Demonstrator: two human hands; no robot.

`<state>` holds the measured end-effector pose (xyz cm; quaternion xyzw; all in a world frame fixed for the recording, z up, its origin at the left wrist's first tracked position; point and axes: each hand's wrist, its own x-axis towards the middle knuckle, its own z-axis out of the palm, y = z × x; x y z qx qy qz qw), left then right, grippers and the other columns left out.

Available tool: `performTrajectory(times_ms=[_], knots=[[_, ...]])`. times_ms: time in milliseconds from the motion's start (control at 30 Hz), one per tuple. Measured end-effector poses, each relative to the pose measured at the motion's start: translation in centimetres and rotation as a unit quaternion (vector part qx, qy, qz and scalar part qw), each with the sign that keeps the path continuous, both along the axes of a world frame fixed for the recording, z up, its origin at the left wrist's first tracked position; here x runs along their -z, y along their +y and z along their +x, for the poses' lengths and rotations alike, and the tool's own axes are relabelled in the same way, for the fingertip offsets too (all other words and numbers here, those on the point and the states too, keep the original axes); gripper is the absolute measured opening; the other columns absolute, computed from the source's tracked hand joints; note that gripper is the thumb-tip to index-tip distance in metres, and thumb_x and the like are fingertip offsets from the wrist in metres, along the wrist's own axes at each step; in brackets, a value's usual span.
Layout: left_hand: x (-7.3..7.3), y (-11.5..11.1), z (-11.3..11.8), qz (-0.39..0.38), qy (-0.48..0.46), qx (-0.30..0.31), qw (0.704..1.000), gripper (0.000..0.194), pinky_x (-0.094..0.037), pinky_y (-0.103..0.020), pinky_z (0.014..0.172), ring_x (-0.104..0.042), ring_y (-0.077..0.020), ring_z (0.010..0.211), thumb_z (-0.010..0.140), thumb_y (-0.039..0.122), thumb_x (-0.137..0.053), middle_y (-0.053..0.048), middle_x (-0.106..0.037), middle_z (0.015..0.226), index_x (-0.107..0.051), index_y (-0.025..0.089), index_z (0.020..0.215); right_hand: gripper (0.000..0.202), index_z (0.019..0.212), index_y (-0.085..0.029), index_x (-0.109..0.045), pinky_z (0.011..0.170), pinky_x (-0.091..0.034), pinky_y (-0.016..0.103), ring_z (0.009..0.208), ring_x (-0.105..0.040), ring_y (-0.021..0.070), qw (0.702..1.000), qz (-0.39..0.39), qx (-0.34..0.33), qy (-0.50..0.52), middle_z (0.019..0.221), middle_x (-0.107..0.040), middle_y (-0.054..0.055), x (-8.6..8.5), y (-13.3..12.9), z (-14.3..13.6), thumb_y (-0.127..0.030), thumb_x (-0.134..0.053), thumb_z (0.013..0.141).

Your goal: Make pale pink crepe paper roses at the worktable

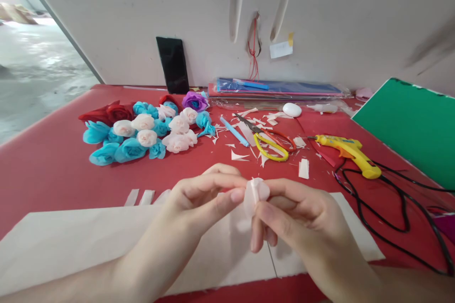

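Between my two hands is a small pale pink paper flower piece (255,194), with petals curled around a narrow middle. My left hand (209,203) pinches its left edge between thumb and fingers. From the other side, my right hand (295,218) grips its right and lower part, thumb in front. A thin dark wire or stick (272,260) shows below my right hand; I cannot tell whether it joins the flower. Under both hands lies a long sheet of pale paper (88,241). Cut paper strips (146,197) rest at its far edge.
Finished blue, pink, red and purple paper flowers (145,125) cluster at back left. Scissors (272,144), a light blue pen (234,131) and paper scraps lie ahead. A yellow glue gun (350,151) with black cord (359,199) is right, near a green board (412,128). A phone (173,65) leans on the wall.
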<state>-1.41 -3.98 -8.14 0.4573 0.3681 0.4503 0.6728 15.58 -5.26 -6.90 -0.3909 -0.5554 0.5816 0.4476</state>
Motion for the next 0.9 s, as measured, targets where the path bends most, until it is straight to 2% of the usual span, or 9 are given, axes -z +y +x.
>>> performTrajectory(times_ms=[200,367,467,567,667,733,900], knots=[[-0.2,0.0,-0.2,0.020,0.054,0.014,0.998,0.018,-0.049,-0.019,0.068,-0.056,-0.0100,0.068,0.081,0.031,-0.075,0.003,-0.054,0.076,-0.079,0.027,0.064,0.007,0.079,-0.019,-0.073,0.046,-0.035,0.016,0.048,-0.049,0.0071,0.997,-0.060,-0.019,0.036,0.052,-0.065,-0.002,0.0,0.0,-0.3,-0.020,-0.068,0.084],[-0.1,0.0,-0.1,0.006,0.034,0.014,0.999,0.011,-0.053,-0.023,0.070,-0.061,-0.0124,0.070,0.078,0.033,-0.077,0.003,-0.052,0.078,-0.081,0.028,0.069,0.014,0.079,-0.019,-0.071,0.050,-0.034,0.018,0.049,-0.046,0.0055,0.983,-0.162,-0.048,0.073,0.056,-0.066,-0.002,0.1,-0.1,-0.2,-0.032,-0.074,0.082],[0.0,-0.2,0.1,0.002,0.002,0.031,1.000,0.012,-0.054,-0.022,0.066,-0.064,-0.0096,0.060,0.081,0.032,-0.076,0.005,-0.054,0.073,-0.081,0.027,0.071,0.016,0.077,-0.020,-0.070,0.050,-0.036,0.017,0.050,-0.048,0.0051,0.979,-0.173,-0.050,0.097,0.057,-0.067,-0.002,0.3,0.1,-0.2,-0.034,-0.077,0.080],[-0.1,-0.4,0.4,-0.003,-0.036,0.050,0.998,0.014,-0.056,-0.018,0.061,-0.065,-0.0078,0.054,0.085,0.030,-0.073,0.005,-0.058,0.067,-0.080,0.026,0.074,0.012,0.073,-0.020,-0.069,0.053,-0.041,0.016,0.052,-0.055,0.0050,0.974,-0.186,-0.051,0.117,0.056,-0.069,-0.003,0.4,0.3,-0.3,-0.025,-0.080,0.077],[-0.4,-0.4,0.7,-0.012,-0.073,0.028,0.997,0.011,-0.057,-0.015,0.059,-0.068,-0.0065,0.053,0.083,0.024,-0.075,0.006,-0.059,0.072,-0.079,0.023,0.072,0.015,0.069,-0.019,-0.067,0.055,-0.043,0.014,0.053,-0.059,0.0042,0.971,-0.186,-0.051,0.140,0.056,-0.070,-0.004,0.5,0.3,-0.4,-0.018,-0.080,0.075],[-0.6,-0.4,0.8,-0.011,-0.090,0.010,0.996,0.013,-0.057,-0.013,0.056,-0.069,-0.0061,0.052,0.082,0.017,-0.074,0.007,-0.058,0.075,-0.077,0.022,0.070,0.016,0.069,-0.019,-0.065,0.055,-0.044,0.013,0.053,-0.060,0.0037,0.972,-0.179,-0.044,0.146,0.058,-0.071,-0.004,0.6,0.1,-0.5,-0.019,-0.080,0.077],[-0.6,-0.3,0.9,0.029,-0.025,-0.035,0.999,0.019,-0.055,-0.011,0.053,-0.065,-0.0033,0.049,0.080,0.010,-0.070,0.008,-0.062,0.076,-0.076,0.022,0.067,0.016,0.070,-0.020,-0.066,0.057,-0.047,0.014,0.055,-0.061,0.0043,0.978,-0.170,-0.024,0.115,0.058,-0.071,-0.005,0.7,-0.5,-0.4,-0.026,-0.078,0.079]])
